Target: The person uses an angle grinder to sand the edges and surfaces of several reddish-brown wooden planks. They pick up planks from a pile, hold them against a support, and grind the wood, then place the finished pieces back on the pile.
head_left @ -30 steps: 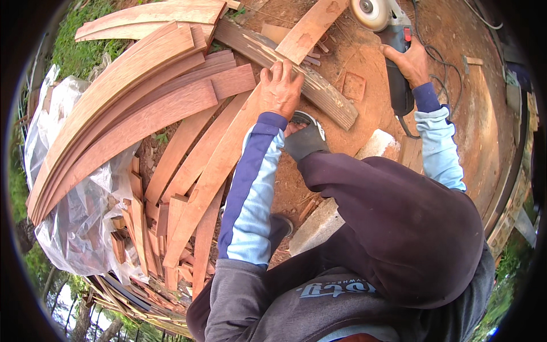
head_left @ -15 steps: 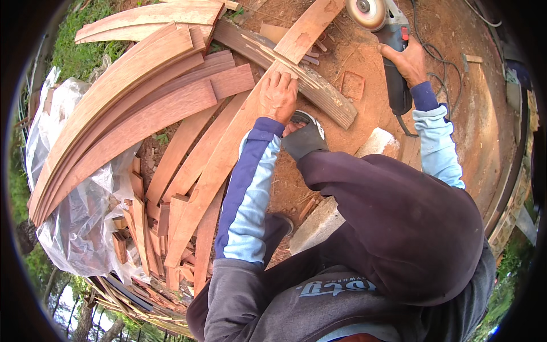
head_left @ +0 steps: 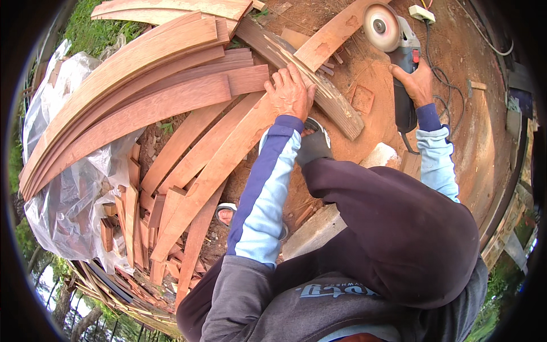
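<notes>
My right hand (head_left: 419, 82) is wrapped round the body of an angle grinder (head_left: 404, 108), whose round disc (head_left: 388, 35) faces up at the far end. The grinder is over the sandy ground, right of a rough beam (head_left: 336, 108). My left hand (head_left: 290, 97) rests on a long curved plank (head_left: 219, 159), fingers spread and lying flat across it. That plank crosses over the beam, its far end (head_left: 333, 34) reaching up toward the disc but apart from it. Whether the disc spins I cannot tell.
Curved planks (head_left: 148, 114) lie stacked at left, beside clear plastic sheeting (head_left: 74, 211). Wood offcuts (head_left: 134, 222) are heaped below. A concrete block (head_left: 313, 231) lies by my legs. The grinder's cord (head_left: 450, 85) trails right, near a white socket block (head_left: 421, 14).
My left hand has gone from curled fingers to spread ones on the plank. The view has shifted, and more of the disc and the white socket block show.
</notes>
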### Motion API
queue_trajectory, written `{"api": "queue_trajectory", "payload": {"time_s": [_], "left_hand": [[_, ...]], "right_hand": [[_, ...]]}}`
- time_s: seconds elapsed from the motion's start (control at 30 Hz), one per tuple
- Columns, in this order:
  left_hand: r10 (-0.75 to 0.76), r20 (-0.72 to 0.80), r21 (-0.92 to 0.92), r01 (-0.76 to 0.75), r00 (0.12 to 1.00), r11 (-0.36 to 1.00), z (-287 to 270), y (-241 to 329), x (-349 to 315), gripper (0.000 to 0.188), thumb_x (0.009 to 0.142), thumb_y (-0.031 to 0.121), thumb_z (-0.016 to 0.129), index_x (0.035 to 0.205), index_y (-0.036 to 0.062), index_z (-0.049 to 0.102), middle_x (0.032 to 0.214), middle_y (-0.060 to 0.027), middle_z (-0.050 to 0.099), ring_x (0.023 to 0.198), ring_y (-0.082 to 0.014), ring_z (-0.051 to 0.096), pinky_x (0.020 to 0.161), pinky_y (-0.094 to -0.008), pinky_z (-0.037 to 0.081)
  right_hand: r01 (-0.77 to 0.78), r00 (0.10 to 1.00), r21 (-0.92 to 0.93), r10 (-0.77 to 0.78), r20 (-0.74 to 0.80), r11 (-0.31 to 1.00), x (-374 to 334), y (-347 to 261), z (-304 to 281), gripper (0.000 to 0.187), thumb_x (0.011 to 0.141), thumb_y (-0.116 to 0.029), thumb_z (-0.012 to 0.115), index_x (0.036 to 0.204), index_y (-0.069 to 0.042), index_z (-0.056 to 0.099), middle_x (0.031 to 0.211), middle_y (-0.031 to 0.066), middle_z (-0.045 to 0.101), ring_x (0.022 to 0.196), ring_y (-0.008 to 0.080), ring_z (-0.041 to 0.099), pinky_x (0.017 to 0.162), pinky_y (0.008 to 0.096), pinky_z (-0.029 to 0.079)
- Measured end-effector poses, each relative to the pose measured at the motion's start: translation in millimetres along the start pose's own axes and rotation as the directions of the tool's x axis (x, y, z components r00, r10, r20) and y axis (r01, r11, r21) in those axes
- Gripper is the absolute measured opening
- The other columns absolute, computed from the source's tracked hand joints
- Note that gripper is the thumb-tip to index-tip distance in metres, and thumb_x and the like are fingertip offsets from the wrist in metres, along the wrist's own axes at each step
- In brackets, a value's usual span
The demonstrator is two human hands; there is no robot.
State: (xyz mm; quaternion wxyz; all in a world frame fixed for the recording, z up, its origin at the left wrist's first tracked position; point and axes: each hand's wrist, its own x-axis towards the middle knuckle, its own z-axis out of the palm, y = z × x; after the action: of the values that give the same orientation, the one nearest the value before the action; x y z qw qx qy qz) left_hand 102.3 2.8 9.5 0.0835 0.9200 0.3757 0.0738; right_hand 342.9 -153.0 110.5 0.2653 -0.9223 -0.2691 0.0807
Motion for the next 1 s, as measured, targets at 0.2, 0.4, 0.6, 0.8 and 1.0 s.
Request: {"api": "queue_trajectory", "payload": {"time_s": [0.2,0.4,0.6,0.8,1.0], "left_hand": [[-0.157,0.282,-0.024,0.17,0.947,0.985,-20.2,3.9,10.0,0.076,0.079,0.06,0.065,0.127,0.0045,0.047,0.106,-0.0112,0.059,0.103,-0.0268,0.057,0.084,-0.0527,0.042],[-0.027,-0.11,-0.213,0.003,0.994,0.977,-23.5,-42.6,-47.8,0.079,0.075,0.056,0.07,0.131,0.0066,0.044,0.118,-0.0164,0.05,0.108,-0.0328,0.048,0.095,-0.0508,0.034],[-0.043,0.279,-0.017,0.05,0.959,0.999,-61.2,-169.5,-139.6,0.091,0.069,0.056,0.074,0.135,0.003,0.041,0.115,-0.0143,0.051,0.109,-0.0307,0.05,0.089,-0.0481,0.04],[-0.079,0.363,0.072,0.056,0.928,0.996,-74.2,-202.9,-175.2,0.08,0.064,0.041,0.084,0.125,0.0059,0.044,0.113,-0.0143,0.052,0.111,-0.0305,0.052,0.083,-0.045,0.048],[-0.121,0.418,0.178,0.05,0.9,0.983,-80.7,-193.7,-174.1,0.081,0.065,0.045,0.084,0.121,0.0016,0.044,0.099,-0.0162,0.059,0.093,-0.032,0.063,0.072,-0.0432,0.053]], "right_hand": [[-0.037,0.999,0.015,0.037,0.023,0.999,-6.4,-11.3,-4.3,0.052,0.066,-0.031,0.081,0.102,0.004,0.064,0.091,0.0131,0.068,0.077,0.0215,0.063,0.075,0.0342,0.05],[0.027,1.0,0.013,-0.027,0.008,1.0,-0.7,0.0,-1.8,0.055,0.065,-0.03,0.082,0.103,0.005,0.062,0.092,0.0135,0.068,0.082,0.0227,0.063,0.079,0.0353,0.05],[0.056,0.998,0.079,-0.058,0.025,0.995,13.7,23.0,4.5,0.063,0.069,-0.029,0.082,0.115,0.007,0.059,0.105,0.0156,0.065,0.094,0.0245,0.061,0.087,0.0349,0.047],[0.07,0.995,0.039,-0.073,0.064,0.997,25.3,46.6,14.3,0.064,0.072,-0.03,0.082,0.117,0.01,0.06,0.107,0.0157,0.066,0.094,0.0228,0.062,0.087,0.0343,0.048],[0.103,0.99,0.111,-0.113,0.087,0.988,17.4,28.8,12.9,0.067,0.071,-0.033,0.083,0.117,0.011,0.061,0.109,0.0174,0.067,0.094,0.0233,0.063,0.087,0.0355,0.048]]}}
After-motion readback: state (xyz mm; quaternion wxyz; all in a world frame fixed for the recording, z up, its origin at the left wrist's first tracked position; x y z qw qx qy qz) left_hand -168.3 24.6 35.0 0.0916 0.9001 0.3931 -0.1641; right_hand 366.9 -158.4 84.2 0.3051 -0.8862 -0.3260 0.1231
